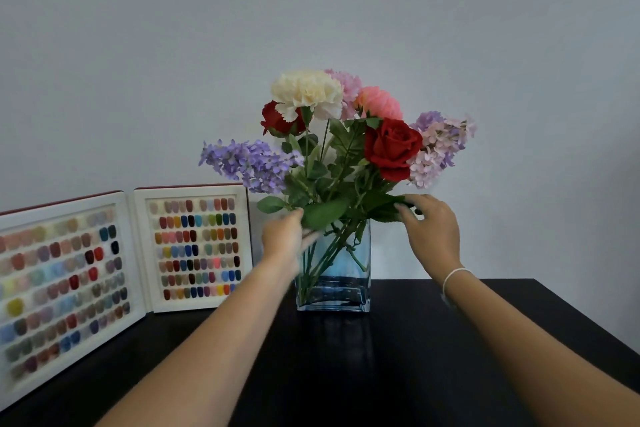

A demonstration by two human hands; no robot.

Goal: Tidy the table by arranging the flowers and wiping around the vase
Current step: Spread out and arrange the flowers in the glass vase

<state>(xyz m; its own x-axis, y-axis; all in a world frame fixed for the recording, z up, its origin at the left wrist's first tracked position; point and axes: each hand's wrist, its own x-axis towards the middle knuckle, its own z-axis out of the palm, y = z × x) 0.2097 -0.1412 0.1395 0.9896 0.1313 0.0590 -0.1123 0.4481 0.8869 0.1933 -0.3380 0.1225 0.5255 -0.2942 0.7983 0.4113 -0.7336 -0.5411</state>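
Left hand [282, 239]: motion-blurred at left rim of the vase [346, 291], low in among the flowers [304, 90]; can't tell if it grips.
Right hand [433, 230]: fingers curled on a green leaf [384, 206] on the right, just above the rim.
Flowers: cream carnation, red roses, lilac sprays, all standing in vase.
Vase: blue-tinted rectangular glass, centre of black table [415, 357], toward far edge.
Left: nail colour swatch boards [194, 246], propped upright.

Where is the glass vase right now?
In the head view, the vase stands mid-frame on the black table, just right of the nail colour display, its flowers between the left hand and right hand.
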